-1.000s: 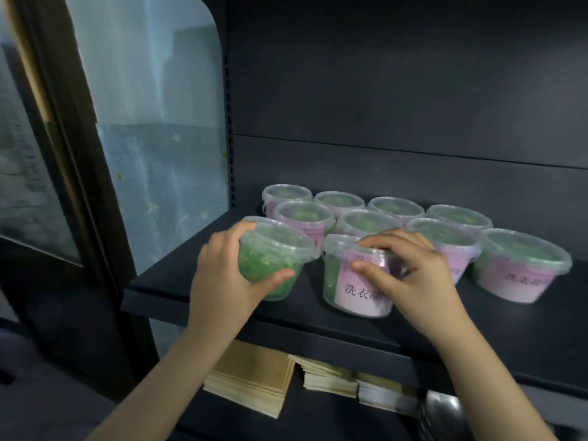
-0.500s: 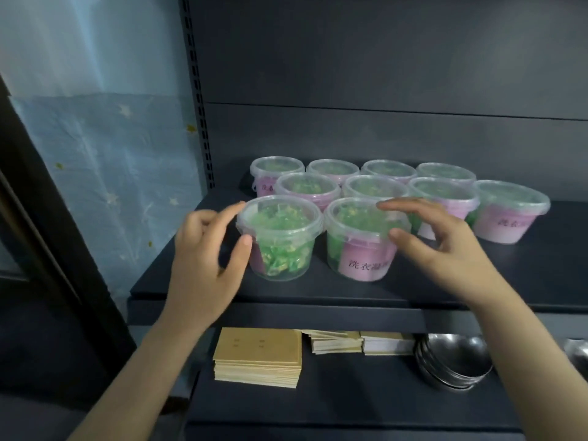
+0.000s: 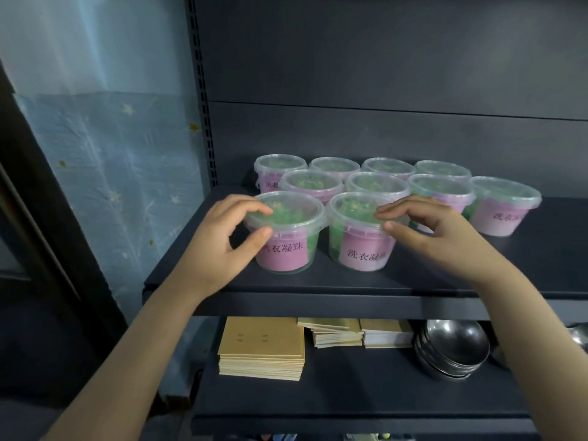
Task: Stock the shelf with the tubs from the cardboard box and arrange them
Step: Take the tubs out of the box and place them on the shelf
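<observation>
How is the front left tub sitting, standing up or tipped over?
Standing up: the front left tub rests flat on the shelf, not leaning.

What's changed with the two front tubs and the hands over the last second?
The left hand set the tilted front left tub upright on the shelf, let go, then turned it so its pink label faces forward; it now pinches the rim. The right hand lifted off the front right tub and now pinches its rim. The tubs behind stayed put.

Dim, cool light falls on the dark shelf [image 3: 350, 283], brighter on the pale wall [image 3: 111, 148] left of it. Below it, steel bowls [image 3: 451, 348] catch glare; straight lines bow near the edges and detail is soft.
</observation>
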